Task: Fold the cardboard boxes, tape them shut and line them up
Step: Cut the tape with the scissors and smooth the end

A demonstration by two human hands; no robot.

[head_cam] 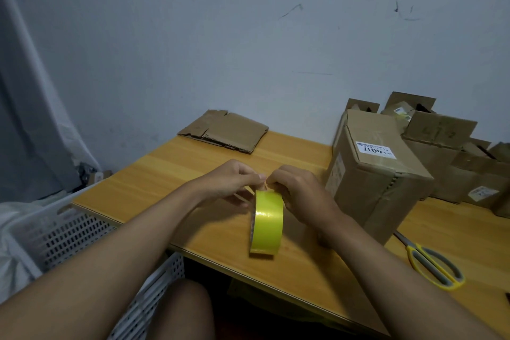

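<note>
A roll of yellow tape stands on its edge on the wooden table. Both hands meet at its top. My left hand pinches the tape's end with curled fingers. My right hand grips the top of the roll from the right. A taped cardboard box with a white label stands just right of my right hand. A flat stack of unfolded cardboard lies at the table's far edge by the wall.
Yellow-handled scissors lie on the table at the right front. Several more cardboard boxes crowd the back right. A white perforated basket stands below the table's left edge. The wall is close behind.
</note>
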